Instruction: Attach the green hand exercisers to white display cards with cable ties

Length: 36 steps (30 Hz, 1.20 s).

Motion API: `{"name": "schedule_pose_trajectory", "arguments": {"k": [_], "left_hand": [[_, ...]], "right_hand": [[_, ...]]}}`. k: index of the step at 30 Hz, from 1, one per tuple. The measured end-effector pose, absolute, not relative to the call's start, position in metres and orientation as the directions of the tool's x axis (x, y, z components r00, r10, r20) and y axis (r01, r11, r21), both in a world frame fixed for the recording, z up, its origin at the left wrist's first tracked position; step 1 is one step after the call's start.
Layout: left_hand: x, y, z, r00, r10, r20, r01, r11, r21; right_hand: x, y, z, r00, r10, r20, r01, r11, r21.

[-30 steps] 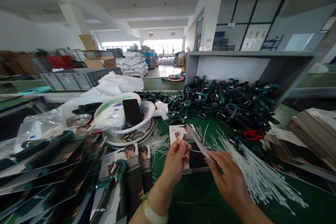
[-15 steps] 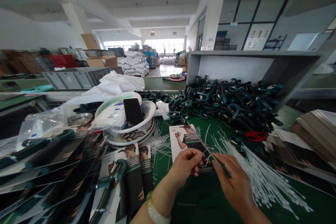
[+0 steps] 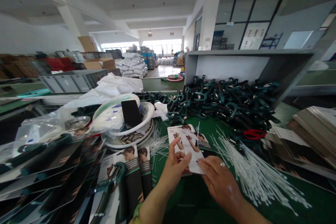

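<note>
A printed cardboard card (image 3: 191,146) lies tilted, picture side up, between my hands above the green tabletop. My left hand (image 3: 175,162) is closed on its left edge, thumb on the front. My right hand (image 3: 219,176) grips its lower right edge, with the fingertips partly out of sight. The white end of a cable tie (image 3: 198,126) sticks up at the card's top; the rest of it is hidden. Another printed card (image 3: 172,133) lies underneath. To the right spreads a heap of loose white cable ties (image 3: 258,175).
Dark green pliers-like hand tools (image 3: 223,98) are piled at the back. Carded tools (image 3: 119,189) and stacked cards fill the left. A phone (image 3: 131,113) rests on white bowls of metal parts. More cards (image 3: 296,140) and red-handled scissors (image 3: 254,134) are at right.
The card has turned from nearly edge-on to face up. My left hand has gone from pinching the looped cable tie to gripping the card, and my right hand has shifted along the card.
</note>
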<state>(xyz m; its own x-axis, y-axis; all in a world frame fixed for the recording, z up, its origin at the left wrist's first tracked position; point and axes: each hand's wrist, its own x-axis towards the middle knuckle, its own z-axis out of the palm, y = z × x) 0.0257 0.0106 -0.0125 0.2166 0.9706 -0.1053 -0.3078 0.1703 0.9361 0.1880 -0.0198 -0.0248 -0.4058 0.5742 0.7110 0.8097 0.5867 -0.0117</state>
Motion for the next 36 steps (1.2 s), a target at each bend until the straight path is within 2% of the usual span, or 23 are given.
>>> {"name": "schedule_pose_trajectory", "arguments": {"k": [2, 5, 8, 10, 12, 16, 18, 19, 21, 22, 25, 30, 36], "left_hand": [[0.013, 0.015, -0.014, 0.25, 0.963, -0.101, -0.075, 0.124, 0.989], [0.0, 0.023, -0.017, 0.238, 0.97, -0.05, 0.238, -0.008, 0.971], [-0.009, 0.029, -0.017, 0.07, 0.977, 0.201, 0.469, -0.21, 0.858], [-0.014, 0.032, -0.018, -0.072, 0.927, 0.368, 0.541, -0.274, 0.795], [-0.018, 0.036, -0.023, -0.109, 0.91, 0.401, 0.55, -0.281, 0.787], [-0.02, 0.043, -0.049, 0.034, 0.948, 0.317, 0.613, -0.27, 0.743], [-0.018, 0.044, -0.062, 0.094, 0.956, 0.278, 0.671, -0.267, 0.692], [-0.015, 0.043, -0.066, 0.119, 0.959, 0.258, 0.693, -0.267, 0.669], [-0.008, 0.041, -0.071, 0.147, 0.962, 0.23, 0.714, -0.263, 0.648], [-0.005, 0.039, -0.073, 0.151, 0.962, 0.226, 0.712, -0.265, 0.65], [0.003, 0.037, -0.075, 0.164, 0.962, 0.216, 0.673, -0.27, 0.689], [0.001, 0.038, -0.082, 0.186, 0.96, 0.21, 0.633, -0.28, 0.721], [-0.005, 0.04, -0.086, 0.198, 0.952, 0.235, 0.587, -0.307, 0.749]], "right_hand": [[0.182, -0.019, -0.028, -0.426, 0.584, 0.691, 0.814, 0.581, 0.012], [0.172, -0.016, -0.03, -0.453, 0.608, 0.651, 0.811, 0.585, 0.018], [0.163, -0.008, -0.028, -0.484, 0.667, 0.567, 0.809, 0.588, -0.001], [0.157, -0.002, -0.026, -0.493, 0.71, 0.503, 0.815, 0.58, -0.019], [0.153, 0.003, -0.024, -0.481, 0.763, 0.432, 0.827, 0.559, -0.065], [0.165, 0.02, -0.019, -0.548, 0.782, 0.297, 0.76, 0.613, -0.214], [0.189, 0.039, -0.011, -0.553, 0.781, 0.29, 0.755, 0.617, -0.221], [0.206, 0.052, -0.005, -0.471, 0.824, 0.313, 0.821, 0.54, -0.187], [0.246, 0.083, 0.01, -0.174, 0.916, 0.362, 0.978, 0.202, -0.043], [0.267, 0.099, 0.019, -0.035, 0.932, 0.36, 0.999, 0.018, 0.049], [0.318, 0.143, 0.042, 0.127, 0.918, 0.375, 0.98, -0.175, 0.096], [0.333, 0.184, 0.038, 0.04, 0.946, 0.322, 0.978, -0.102, 0.181], [0.323, 0.205, 0.039, 0.02, 0.949, 0.315, 0.977, -0.084, 0.194]]}}
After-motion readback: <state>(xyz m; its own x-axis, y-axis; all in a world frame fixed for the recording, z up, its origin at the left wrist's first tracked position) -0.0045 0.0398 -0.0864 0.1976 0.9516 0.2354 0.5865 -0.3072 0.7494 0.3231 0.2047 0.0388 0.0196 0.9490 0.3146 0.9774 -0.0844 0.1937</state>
